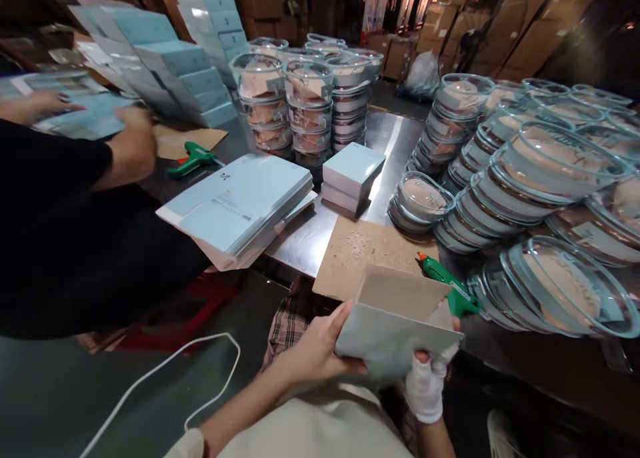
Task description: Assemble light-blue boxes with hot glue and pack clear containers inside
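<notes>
My left hand (pixel 320 351) and right hand (pixel 430 378) grip the half-folded box (pixel 395 325). I'd keep its flaps square; the glue gun (pixel 447 288) lies at two o'clock.

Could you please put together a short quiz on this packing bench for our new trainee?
1. True or false: both of the wearer's hands hold the open box.
2. Which hand has a white wrap on it: A) left hand, B) right hand, C) neither?
3. What lies on the cardboard sheet just beyond the box?

Key
1. True: one hand on each side.
2. B.
3. The green glue gun, with its orange tip toward the cardboard; a co-worker's hand is busy further left.
</notes>
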The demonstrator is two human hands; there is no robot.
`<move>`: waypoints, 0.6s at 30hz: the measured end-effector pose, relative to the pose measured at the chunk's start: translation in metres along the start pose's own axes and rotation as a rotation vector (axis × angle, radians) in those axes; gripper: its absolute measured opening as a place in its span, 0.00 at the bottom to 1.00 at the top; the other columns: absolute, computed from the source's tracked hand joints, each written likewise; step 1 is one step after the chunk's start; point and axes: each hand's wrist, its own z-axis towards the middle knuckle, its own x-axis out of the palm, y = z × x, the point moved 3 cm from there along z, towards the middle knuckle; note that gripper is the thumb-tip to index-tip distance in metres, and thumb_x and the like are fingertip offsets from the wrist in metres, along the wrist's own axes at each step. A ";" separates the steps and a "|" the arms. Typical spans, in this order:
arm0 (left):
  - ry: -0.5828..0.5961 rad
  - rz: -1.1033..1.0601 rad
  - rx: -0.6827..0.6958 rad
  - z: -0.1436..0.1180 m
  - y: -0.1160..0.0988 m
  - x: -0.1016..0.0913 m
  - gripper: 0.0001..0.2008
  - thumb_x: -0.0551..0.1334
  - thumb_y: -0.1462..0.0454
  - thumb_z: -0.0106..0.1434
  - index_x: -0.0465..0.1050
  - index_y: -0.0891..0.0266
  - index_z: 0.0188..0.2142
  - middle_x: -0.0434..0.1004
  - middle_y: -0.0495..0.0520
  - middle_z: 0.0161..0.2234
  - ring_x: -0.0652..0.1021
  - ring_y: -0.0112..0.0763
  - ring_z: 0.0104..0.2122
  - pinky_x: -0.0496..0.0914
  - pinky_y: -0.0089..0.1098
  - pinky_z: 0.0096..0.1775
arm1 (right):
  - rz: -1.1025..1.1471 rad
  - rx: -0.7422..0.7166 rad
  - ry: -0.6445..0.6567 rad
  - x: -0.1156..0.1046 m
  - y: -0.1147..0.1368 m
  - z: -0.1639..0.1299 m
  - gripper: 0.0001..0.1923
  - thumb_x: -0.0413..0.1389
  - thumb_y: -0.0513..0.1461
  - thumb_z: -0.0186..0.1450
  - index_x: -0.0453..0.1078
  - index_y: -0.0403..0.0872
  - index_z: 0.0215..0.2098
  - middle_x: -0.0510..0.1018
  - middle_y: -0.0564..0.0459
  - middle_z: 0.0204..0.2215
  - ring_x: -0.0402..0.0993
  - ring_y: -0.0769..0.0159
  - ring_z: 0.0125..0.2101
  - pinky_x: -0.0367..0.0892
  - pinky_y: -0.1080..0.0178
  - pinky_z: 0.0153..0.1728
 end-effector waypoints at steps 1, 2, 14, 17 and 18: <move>0.006 -0.018 0.062 0.000 0.002 0.001 0.52 0.77 0.43 0.51 0.58 0.52 0.68 0.72 0.67 0.61 0.78 0.57 0.58 0.73 0.52 0.56 | 0.011 -0.017 -0.069 -0.003 0.004 0.002 0.34 0.47 0.60 0.74 0.62 0.52 0.70 0.74 0.38 0.62 0.68 0.45 0.66 0.66 0.37 0.64; -0.023 -0.056 0.118 0.000 0.004 0.001 0.50 0.76 0.39 0.49 0.60 0.50 0.65 0.69 0.67 0.62 0.76 0.58 0.60 0.71 0.53 0.58 | 0.027 -0.051 -0.111 -0.005 0.010 0.003 0.33 0.49 0.60 0.73 0.66 0.52 0.67 0.75 0.39 0.61 0.67 0.44 0.67 0.66 0.37 0.64; -0.311 -0.201 0.374 -0.001 -0.010 0.022 0.28 0.67 0.47 0.68 0.56 0.48 0.59 0.64 0.65 0.63 0.72 0.49 0.62 0.69 0.48 0.57 | 0.168 0.096 -0.347 0.016 0.048 0.009 0.36 0.58 0.48 0.69 0.52 0.55 0.71 0.66 0.40 0.66 0.72 0.50 0.61 0.73 0.47 0.56; -0.232 0.017 0.365 -0.002 -0.004 0.007 0.25 0.73 0.48 0.62 0.70 0.54 0.52 0.70 0.65 0.60 0.80 0.45 0.52 0.74 0.39 0.50 | 0.126 0.248 -0.316 -0.013 0.043 0.019 0.35 0.59 0.52 0.66 0.59 0.52 0.67 0.71 0.42 0.62 0.74 0.52 0.58 0.69 0.48 0.59; -0.244 0.057 0.316 -0.004 0.000 0.002 0.23 0.74 0.48 0.61 0.73 0.55 0.49 0.72 0.64 0.58 0.81 0.44 0.50 0.75 0.37 0.48 | 0.029 0.271 -0.309 -0.028 0.041 0.026 0.32 0.58 0.54 0.67 0.64 0.50 0.64 0.74 0.41 0.60 0.74 0.51 0.58 0.67 0.47 0.61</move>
